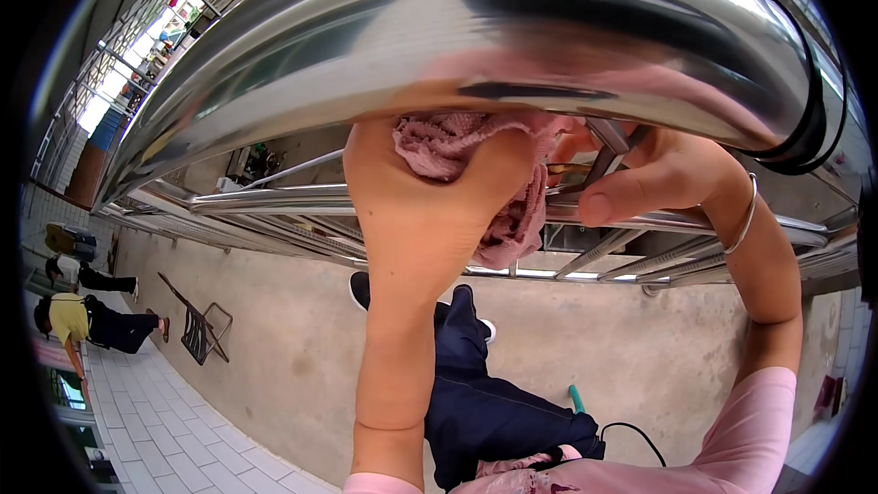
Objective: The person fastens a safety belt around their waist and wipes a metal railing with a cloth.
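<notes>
My left hand (412, 210) is closed on a crumpled pink cloth (444, 146), right under the thick, shiny metal handrail (384, 46). Part of the cloth hangs down past my thumb. On the right, my right hand (672, 178) curls round a short metal bracket (611, 154) below the handrail, thumb on the near side. Its other fingertips are partly hidden behind the bracket and the cloth. A thinner metal rail (274, 199) and upright bars run beneath both hands.
A black strap (800, 151) circles the handrail at right. Below lie a concrete floor (283, 311) and a folding stool (203, 334). Two people, one in a yellow top (69, 318), are at far left. A teal handle (576, 400) shows near my legs.
</notes>
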Tool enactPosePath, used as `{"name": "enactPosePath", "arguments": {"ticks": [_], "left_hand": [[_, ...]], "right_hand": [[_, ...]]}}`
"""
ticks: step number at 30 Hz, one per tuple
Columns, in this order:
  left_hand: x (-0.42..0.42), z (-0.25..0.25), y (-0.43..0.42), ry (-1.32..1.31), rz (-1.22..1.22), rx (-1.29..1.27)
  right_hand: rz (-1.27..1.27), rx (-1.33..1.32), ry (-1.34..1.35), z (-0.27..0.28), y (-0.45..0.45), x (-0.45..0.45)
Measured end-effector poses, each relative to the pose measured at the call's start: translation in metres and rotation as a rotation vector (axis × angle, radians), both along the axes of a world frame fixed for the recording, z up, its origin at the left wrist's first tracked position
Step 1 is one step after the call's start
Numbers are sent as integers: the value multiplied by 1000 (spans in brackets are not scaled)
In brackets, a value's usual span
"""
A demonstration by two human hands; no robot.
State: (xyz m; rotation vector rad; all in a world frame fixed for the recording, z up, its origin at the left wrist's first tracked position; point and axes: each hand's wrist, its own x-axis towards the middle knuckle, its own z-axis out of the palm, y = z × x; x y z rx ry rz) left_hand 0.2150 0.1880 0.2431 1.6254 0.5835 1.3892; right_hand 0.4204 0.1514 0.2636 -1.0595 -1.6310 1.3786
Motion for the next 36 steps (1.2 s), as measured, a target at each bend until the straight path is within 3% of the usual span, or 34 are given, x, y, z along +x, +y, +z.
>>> {"name": "enactPosePath", "arguments": {"ticks": [3,5,8,10,14,20,23,28,31,36], "left_hand": [[3,-2,2,-44,41,14],[2,-4,4,-95,21,30],[-2,-4,7,-101,-9,-34],[-1,-3,6,-232,-12,-88],[-2,-10,6,-223,19,-110],[2,-27,11,-224,12,54],[6,-36,17,-250,93,112],[2,-37,22,-66,212,259],[5,-28,19,-93,125,343],[5,-17,14,-105,116,242]], "right_hand": [[-7,-21,39,-2,0,0],[94,186,65,-11,3,4],[-17,0,86,-4,-2,-1],[17,32,104,-7,0,-1],[134,84,37,-10,1,8],[171,172,203,-16,5,4],[153,165,85,-11,3,8],[186,205,119,-14,6,9],[190,177,154,-14,3,7],[105,107,177,-11,0,2]]}}
